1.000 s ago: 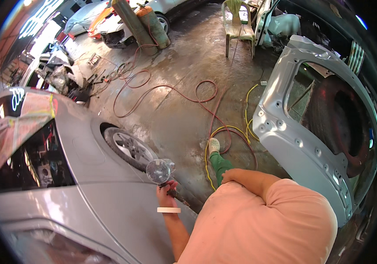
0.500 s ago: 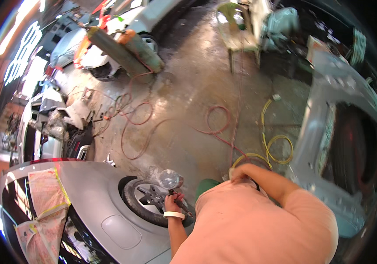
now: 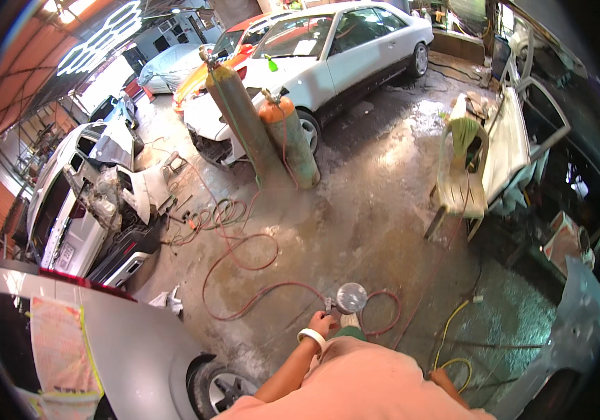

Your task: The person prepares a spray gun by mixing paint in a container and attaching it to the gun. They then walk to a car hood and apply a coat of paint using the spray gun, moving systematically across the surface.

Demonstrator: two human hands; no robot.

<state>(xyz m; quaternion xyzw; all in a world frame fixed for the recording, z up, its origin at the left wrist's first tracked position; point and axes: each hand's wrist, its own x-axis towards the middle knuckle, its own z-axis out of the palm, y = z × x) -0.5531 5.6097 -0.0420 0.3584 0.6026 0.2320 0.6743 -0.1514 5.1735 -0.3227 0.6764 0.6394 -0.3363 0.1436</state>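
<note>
A spray gun (image 3: 328, 306) is standing out over the floor (image 3: 363, 231), in front of the person's body and near the lower middle of the view. The left hand (image 3: 323, 323) is clamping around its grip, fingers closed. The round, pale cup (image 3: 351, 298) is projecting to the right of the gun body and is partly overlapping the shoe and the green trouser leg (image 3: 352, 333) in the view. A white band (image 3: 312, 341) is encircling the left wrist. The right hand (image 3: 440, 379) is showing only in part at the right side of the pink shirt (image 3: 356, 378); whether its fingers are apart or together cannot be told. A red hose (image 3: 269, 288) is lying in loops on the floor around the gun's position, and a yellow hose (image 3: 443, 338) is curving near the right hand. At lower left, a grey car (image 3: 128, 336) is showing its wheel (image 3: 226, 392) and a patterned covering sheet (image 3: 61, 339) over its glass. A grey body panel (image 3: 573, 329) is standing at far right. Farther out, two gas cylinders (image 3: 293, 143) are standing side by side before a white car (image 3: 377, 56), and a plastic chair (image 3: 462, 192) is standing to their right, next to a pale car door (image 3: 513, 154).
</note>
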